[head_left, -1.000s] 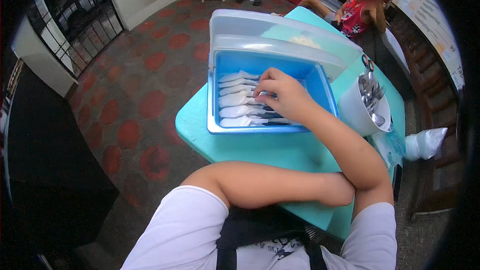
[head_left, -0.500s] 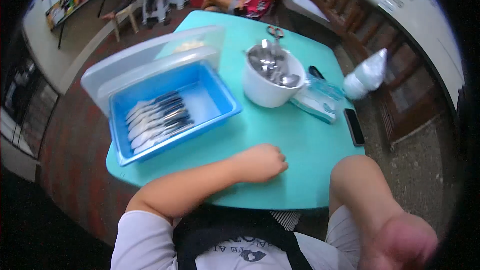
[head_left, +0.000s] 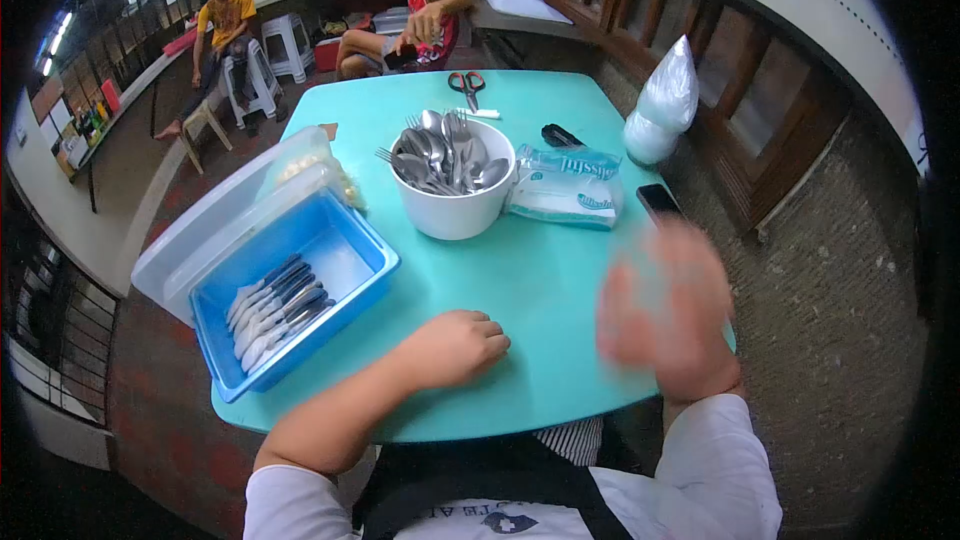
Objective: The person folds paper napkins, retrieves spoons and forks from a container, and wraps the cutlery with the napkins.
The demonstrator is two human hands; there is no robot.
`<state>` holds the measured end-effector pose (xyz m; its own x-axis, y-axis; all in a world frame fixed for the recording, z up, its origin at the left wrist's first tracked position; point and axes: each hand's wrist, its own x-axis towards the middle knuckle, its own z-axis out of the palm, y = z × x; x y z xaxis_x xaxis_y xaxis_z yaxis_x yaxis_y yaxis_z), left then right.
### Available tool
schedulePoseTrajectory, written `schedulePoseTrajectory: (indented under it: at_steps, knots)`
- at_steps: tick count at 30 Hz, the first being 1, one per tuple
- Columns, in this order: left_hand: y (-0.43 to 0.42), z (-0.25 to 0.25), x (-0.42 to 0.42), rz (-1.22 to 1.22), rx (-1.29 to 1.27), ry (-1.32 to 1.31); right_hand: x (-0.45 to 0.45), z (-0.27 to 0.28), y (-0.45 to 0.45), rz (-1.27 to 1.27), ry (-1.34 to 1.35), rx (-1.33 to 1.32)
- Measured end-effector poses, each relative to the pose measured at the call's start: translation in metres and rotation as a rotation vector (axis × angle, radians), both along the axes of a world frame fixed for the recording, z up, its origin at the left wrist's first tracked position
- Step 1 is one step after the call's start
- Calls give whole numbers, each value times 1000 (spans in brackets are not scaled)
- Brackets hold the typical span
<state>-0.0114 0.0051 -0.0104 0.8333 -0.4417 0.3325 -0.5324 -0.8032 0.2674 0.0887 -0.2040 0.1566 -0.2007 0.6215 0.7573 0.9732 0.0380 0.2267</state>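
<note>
My left hand (head_left: 455, 348) rests on the turquoise table (head_left: 530, 340), its fingers curled in and nothing seen in them. Over the table's right side, my right hand (head_left: 665, 305) is smeared by motion, so its fingers cannot be made out. A blue bin (head_left: 365, 285) at the left holds several wrapped utensils (head_left: 262, 325) in a row, its translucent lid (head_left: 215, 225) tilted up behind it. In the middle a white bucket (head_left: 455, 215) is filled with spoons and forks (head_left: 450, 155). Beside it lies a tissue pack (head_left: 570, 190).
Scissors (head_left: 467, 88) lie at the table's far edge. A black object (head_left: 562, 135) and a phone (head_left: 658, 202) are on the right, near a plastic-wrapped bundle (head_left: 665, 105). One person in red (head_left: 440, 25) and another in yellow (head_left: 228, 15) sit beyond the table.
My right hand has left the bin and swung over the table's right side, now blurred. My left forearm has come down to the table's front. The view has turned right, showing the whole table.
</note>
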Motion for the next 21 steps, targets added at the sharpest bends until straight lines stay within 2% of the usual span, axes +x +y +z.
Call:
schedulePoseTrajectory:
  at_steps: [1,2,3,5,8,11,14,17,21]
  knots:
    - [0,3,-1,2,1,15,28,7,22,-107,121,13]
    - [0,4,-1,1,0,29,83,-5,56,79,339,212]
    - [0,5,-2,10,-9,37,117,-12,69,-38,395,233]
    - [1,5,-2,27,-25,53,184,-48,81,-422,272,33]
    - [5,6,-2,52,-11,34,219,-82,93,-478,255,-355]
    - [5,9,-3,97,1,32,224,-91,114,-530,693,-915]
    - [7,6,-1,98,-6,29,215,-109,121,-659,757,-915]
    - [9,6,-1,105,-19,49,220,-136,126,-644,502,-780]
    - [11,2,1,109,-26,18,225,-146,124,-575,504,-752]
